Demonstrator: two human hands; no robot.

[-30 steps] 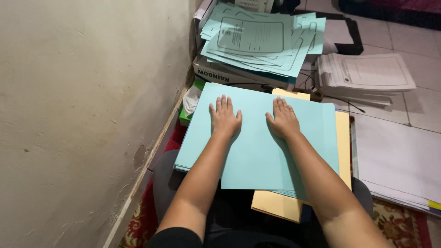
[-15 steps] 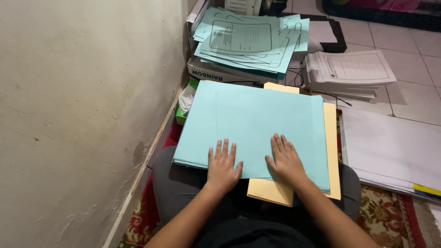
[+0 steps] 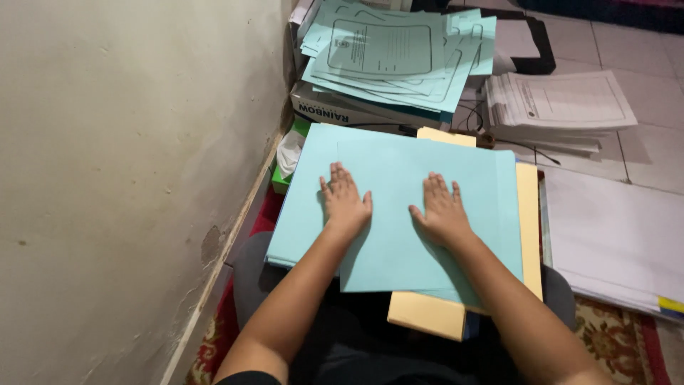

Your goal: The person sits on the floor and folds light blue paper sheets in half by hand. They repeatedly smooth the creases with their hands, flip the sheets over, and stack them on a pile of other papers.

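A stack of light blue paper sheets (image 3: 399, 249) lies across my lap, over a yellow folder (image 3: 427, 317) that sticks out at the bottom and right. My left hand (image 3: 345, 203) rests flat on the top blue sheet, fingers spread and pointing away from me. Beside it, my right hand (image 3: 443, 212) lies palm down on the same sheet, a short gap between the two. Neither hand grips anything. The top sheet sits slightly askew on the sheets below.
A pale wall (image 3: 128, 157) runs along the left. Printed blue sheets (image 3: 399, 53) are piled on a box (image 3: 342, 110) ahead. A stack of white printed papers (image 3: 556, 103) and large white sheets (image 3: 613, 235) lie on the tiled floor at right. A patterned rug (image 3: 613, 342) is underneath.
Both hands slid from the near edge of the blue stack back up to its middle. The top sheet now sits shifted toward me, offset from the sheets below.
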